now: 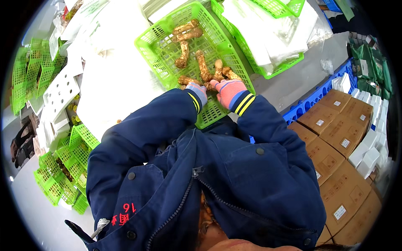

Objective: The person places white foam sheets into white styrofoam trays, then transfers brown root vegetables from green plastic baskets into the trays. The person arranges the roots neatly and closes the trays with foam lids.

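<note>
A bright green plastic basket stands before me, with several brown, matsutake-like mushrooms lying in it. Some are at the far end, the others nearer my hands. My left hand, in a glove with a pale blue cuff, reaches in at the near end beside a mushroom; its fingers are mostly hidden. To its right is my right hand in a pink glove, fingers bent at a dark mushroom between the hands. Whether either hand grips it cannot be made out.
A white-covered table lies left of the basket. On the right, another green basket holds white sheets. Cardboard boxes are stacked beside a blue plastic crate. Green baskets stand at far left, near perforated white foam.
</note>
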Available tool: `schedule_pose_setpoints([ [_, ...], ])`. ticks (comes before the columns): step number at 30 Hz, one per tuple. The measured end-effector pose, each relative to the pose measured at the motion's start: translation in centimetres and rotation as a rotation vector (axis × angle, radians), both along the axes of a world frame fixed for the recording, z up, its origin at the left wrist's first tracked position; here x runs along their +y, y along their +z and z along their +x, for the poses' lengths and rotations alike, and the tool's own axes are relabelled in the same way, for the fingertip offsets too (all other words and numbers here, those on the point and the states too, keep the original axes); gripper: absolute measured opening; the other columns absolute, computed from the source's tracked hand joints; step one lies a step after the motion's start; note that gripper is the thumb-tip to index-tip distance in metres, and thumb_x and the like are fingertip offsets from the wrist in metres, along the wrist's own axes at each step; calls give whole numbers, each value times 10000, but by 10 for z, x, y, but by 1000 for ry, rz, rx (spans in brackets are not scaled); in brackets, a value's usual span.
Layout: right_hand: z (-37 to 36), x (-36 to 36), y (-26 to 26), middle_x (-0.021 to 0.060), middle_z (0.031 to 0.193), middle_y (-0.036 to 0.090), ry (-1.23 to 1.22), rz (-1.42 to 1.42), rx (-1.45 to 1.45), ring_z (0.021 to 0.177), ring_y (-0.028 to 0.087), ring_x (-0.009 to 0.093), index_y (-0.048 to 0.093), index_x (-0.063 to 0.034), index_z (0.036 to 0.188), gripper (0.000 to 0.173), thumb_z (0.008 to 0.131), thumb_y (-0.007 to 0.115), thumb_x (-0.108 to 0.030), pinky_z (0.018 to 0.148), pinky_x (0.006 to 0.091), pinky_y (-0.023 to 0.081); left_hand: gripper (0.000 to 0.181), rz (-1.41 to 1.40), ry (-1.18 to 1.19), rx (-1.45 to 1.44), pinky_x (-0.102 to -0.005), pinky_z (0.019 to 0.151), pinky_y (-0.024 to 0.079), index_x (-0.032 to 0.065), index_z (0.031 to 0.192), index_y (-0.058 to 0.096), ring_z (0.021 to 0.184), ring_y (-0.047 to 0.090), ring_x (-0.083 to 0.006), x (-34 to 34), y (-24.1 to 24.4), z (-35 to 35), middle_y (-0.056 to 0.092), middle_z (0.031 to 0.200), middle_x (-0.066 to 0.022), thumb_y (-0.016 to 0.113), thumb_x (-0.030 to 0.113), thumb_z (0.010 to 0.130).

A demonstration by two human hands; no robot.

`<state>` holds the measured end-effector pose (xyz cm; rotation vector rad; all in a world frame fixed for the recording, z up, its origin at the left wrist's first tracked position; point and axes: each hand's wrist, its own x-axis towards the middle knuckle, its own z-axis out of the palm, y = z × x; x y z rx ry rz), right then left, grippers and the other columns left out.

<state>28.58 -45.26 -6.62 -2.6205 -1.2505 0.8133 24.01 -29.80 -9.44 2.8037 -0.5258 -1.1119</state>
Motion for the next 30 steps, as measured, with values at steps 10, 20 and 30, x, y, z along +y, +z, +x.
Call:
schedule_pose_setpoints([
  [10, 31, -1, 21, 138, 808, 597, -239, 639, -109, 769, 583, 323, 614, -67, 882, 147, 755, 579, -131, 707, 411, 478, 438, -978, 575, -326, -302, 766, 467, 27, 1064, 512, 861, 576, -191, 86, 121, -23, 548, 923, -86, 642, -31, 649],
  [20, -3, 96, -41, 144, 948, 578, 109, 222, -125, 905, 554, 327, 512, -80, 1153, 477, 699, 633, -162, 775, 424, 461, 337, -326, 1387, -666, -231, 745, 451, 71, 1061, 635, 821, 566, -104, 260, 116, -200, 634, 947, -27, 709, 79, 733],
  [30, -40, 176, 97, 70, 827, 548, -70, 905, 348, 741, 573, 162, 490, -53, 1009, 313, 718, 556, 40, 701, 289, 479, 336, -483, 1179, -751, -252, 715, 451, 65, 1057, 601, 799, 560, -154, 266, 82, -248, 601, 934, -62, 649, 30, 726],
])
